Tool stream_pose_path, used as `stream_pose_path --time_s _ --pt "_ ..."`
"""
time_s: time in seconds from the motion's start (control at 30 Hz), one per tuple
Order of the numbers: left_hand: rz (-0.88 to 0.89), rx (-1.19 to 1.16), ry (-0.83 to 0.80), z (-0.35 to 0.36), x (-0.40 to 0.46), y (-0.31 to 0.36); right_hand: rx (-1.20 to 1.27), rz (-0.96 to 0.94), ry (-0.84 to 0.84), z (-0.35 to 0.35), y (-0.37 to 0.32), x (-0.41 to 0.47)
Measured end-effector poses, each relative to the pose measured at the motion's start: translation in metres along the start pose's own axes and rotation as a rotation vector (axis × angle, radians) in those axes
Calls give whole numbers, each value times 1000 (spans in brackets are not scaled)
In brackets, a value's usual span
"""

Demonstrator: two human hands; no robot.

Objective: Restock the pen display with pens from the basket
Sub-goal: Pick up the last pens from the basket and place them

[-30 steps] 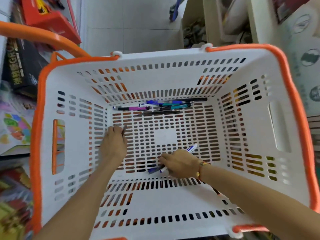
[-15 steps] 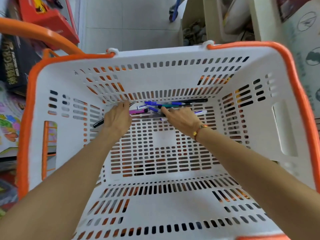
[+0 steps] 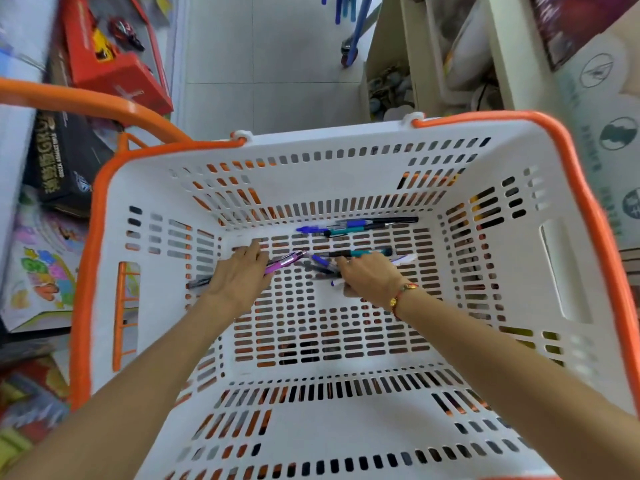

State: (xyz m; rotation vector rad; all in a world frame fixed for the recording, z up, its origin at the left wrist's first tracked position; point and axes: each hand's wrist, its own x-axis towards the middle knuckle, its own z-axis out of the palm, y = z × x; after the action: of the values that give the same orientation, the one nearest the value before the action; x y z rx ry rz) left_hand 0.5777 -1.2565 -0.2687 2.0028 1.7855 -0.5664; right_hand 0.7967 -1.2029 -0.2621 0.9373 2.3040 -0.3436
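Both hands reach into the white basket (image 3: 346,168) at frame centre: left hand (image 3: 239,277) clutching a purple pen (image 3: 285,262), right hand (image 3: 369,278) gripping several pens (image 3: 325,268), gathering stock for the display.

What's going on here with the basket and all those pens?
A person is reaching both hands into a white basket with an orange rim, gathering pens off its floor. The left hand holds a purple pen; the right hand grips a few more. A small cluster of loose pens lies along the far wall. No pen display is in view.
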Motion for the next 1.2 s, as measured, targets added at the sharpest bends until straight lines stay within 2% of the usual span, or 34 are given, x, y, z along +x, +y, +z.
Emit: stream_pose_path --time_s 0.1,0.17,0.23,0.3,0.37,0.43,0.53,0.6,0.67,0.73,0.8,0.87,1.03,1.2 --pt "-35 -192 -19 -3 -8 8 95 23 -154 -1 2 -16" --pt "-63 -541 -128 -9 -11 16 271 68 -223 0 5 -26" --pt "-121 -1098 -245 -18 -17 28 587 157 -233 1 10 -34" --pt "-162 -1607 -380 -31 -26 40 1037 209 -222 -1 14 -46" --pt "-141 -1962 -481 -40 -35 47 1496 196 -227 -8 16 -57" --pt "-102 -2155 -582 -45 -40 50 1781 164 -199 -14 16 -65" --pt "-58 -2224 -696 -50 -42 53 1975 222 -53 -20 10 -67" --pt "-93 -2250 -706 -53 -42 58 2057 314 8 -25 7 -66" --pt "-149 -2325 -592 -54 -38 63 2057 388 34 -31 3 -66" --pt "-227 -2447 -376 -54 -32 67 1936 452 20 -33 -1 -66" --pt "-299 -2542 -182 -54 -27 71 1823 492 -43 -34 -6 -69" --pt "-343 -2585 -61 -56 -24 73 1818 468 -127 -33 -13 -71" --pt "-365 -2654 36 -56 -24 76 1947 356 -230 -34 -16 -76" --pt "-392 -2615 141 -51 -25 57 1856 344 -365 -35 5 -84"
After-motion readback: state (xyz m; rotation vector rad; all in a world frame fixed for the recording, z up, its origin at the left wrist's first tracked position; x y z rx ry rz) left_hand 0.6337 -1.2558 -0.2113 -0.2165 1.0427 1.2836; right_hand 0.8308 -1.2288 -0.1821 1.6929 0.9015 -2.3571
